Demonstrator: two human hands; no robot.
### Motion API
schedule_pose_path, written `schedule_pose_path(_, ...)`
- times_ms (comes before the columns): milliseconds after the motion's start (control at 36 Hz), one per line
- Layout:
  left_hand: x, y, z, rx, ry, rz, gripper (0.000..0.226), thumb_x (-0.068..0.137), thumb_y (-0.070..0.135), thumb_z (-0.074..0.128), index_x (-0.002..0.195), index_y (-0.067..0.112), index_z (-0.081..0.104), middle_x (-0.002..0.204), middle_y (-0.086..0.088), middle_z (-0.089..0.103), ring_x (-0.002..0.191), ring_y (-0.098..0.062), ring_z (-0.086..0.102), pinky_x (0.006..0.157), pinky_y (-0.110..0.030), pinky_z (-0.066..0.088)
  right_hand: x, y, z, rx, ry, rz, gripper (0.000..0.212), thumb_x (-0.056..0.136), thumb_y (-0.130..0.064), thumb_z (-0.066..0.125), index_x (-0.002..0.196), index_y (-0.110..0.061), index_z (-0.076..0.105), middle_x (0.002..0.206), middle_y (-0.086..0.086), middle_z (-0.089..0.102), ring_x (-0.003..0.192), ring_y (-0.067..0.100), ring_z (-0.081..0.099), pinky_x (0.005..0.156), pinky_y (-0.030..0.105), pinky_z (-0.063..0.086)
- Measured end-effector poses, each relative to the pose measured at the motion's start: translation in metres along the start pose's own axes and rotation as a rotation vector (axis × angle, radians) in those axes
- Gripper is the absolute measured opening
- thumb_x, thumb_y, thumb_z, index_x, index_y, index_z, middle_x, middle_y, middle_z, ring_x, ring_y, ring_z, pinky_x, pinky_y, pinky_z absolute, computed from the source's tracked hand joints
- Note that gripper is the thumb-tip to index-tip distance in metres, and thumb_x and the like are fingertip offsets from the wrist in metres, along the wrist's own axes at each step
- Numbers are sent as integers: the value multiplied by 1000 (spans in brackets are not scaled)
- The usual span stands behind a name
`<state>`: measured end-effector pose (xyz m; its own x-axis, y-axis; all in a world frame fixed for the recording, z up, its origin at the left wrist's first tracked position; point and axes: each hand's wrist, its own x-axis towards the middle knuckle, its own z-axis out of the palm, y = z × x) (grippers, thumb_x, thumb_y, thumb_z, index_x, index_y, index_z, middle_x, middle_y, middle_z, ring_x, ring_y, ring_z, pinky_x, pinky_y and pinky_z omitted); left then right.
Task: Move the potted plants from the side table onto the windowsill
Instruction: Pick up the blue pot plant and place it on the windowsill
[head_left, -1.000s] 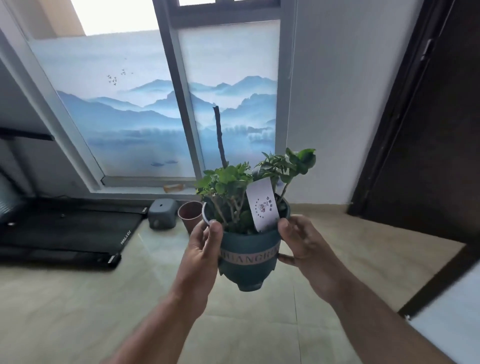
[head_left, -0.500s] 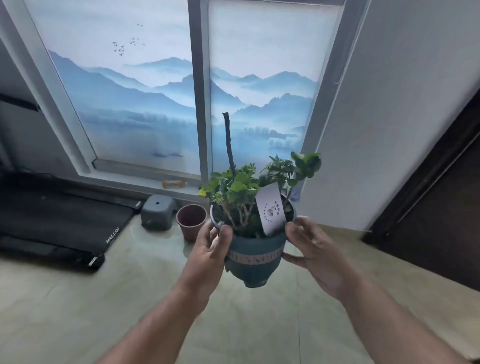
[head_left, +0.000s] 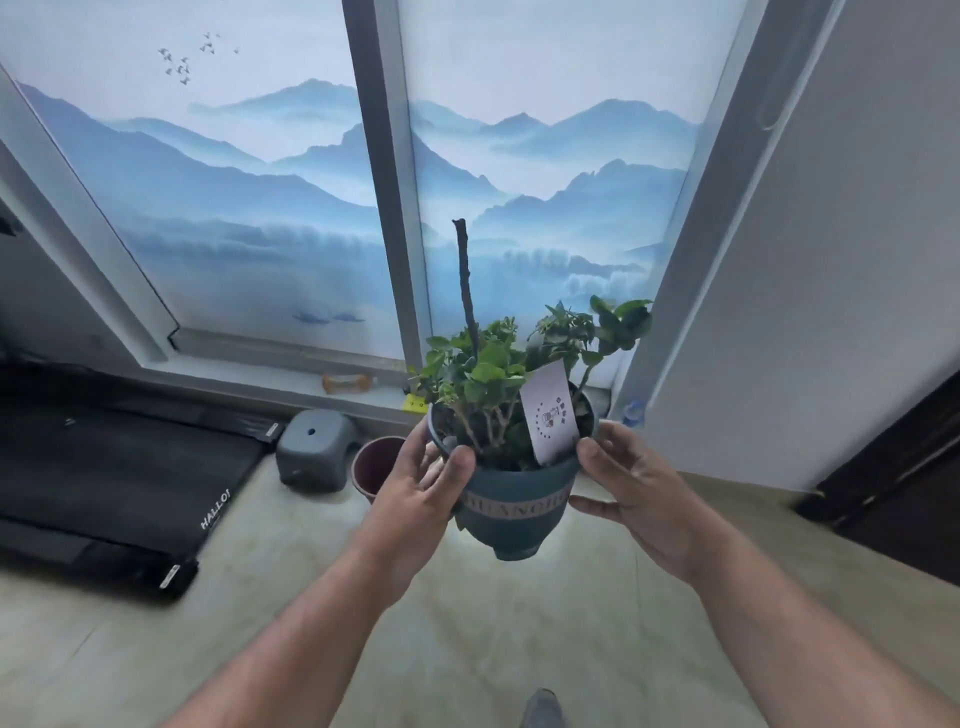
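Note:
A potted plant in a teal pot (head_left: 511, 512) with a lettered band hangs in the air in front of me, upright, over the floor. It carries green leaves, a dark stick and a white tag. My left hand (head_left: 415, 493) grips the pot's left rim and side. My right hand (head_left: 631, 486) holds its right side, thumb at the rim. The low windowsill (head_left: 291, 371) runs just beyond the pot, under a window covered with a blue mountain picture. The side table is out of view.
On the sill lie a small wooden piece (head_left: 347, 383) and a yellow item (head_left: 414, 402). An empty brown pot (head_left: 375, 465) and a grey stool (head_left: 314, 449) stand on the floor below it. A black treadmill (head_left: 104, 483) lies at left. A dark door (head_left: 893, 467) is at right.
I have come closer to the window with the pot held in both hands; the sill and window now fill more of the view, and the dark door has slid to the right edge.

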<state>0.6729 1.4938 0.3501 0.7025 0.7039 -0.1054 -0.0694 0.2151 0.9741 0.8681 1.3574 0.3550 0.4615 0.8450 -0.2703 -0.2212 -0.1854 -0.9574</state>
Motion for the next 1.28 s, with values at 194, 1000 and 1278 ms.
schedule_pose_path(194, 133, -19, 3, 13, 0, -54, 63, 87, 37, 63, 145, 40, 39, 139, 15, 61, 128, -4, 57, 106, -34, 48, 134, -8, -53, 24, -42, 66, 39, 87, -36, 71, 122, -21, 62, 126, -4, 71, 122, 19, 66, 101, 48, 54)
schedule_pose_path(1000, 590, -213, -109, 74, -4, -207, 83, 72, 47, 70, 145, 43, 30, 116, 51, 55, 112, 30, 46, 88, -1, 43, 623, 90, -140, 10, -97, 355, 91, 52, -37, 101, 127, -7, 59, 132, 12, 65, 119, 28, 67, 94, 40, 59)
schedule_pose_path(1278, 675, -382, -113, 72, 189, -224, 89, 69, 42, 75, 149, 32, 37, 134, 34, 57, 128, 13, 48, 95, -3, 41, 767, 220, -196, -152, -249, 416, 59, 81, -22, 81, 134, -15, 57, 137, -2, 66, 126, 21, 65, 102, 31, 55)
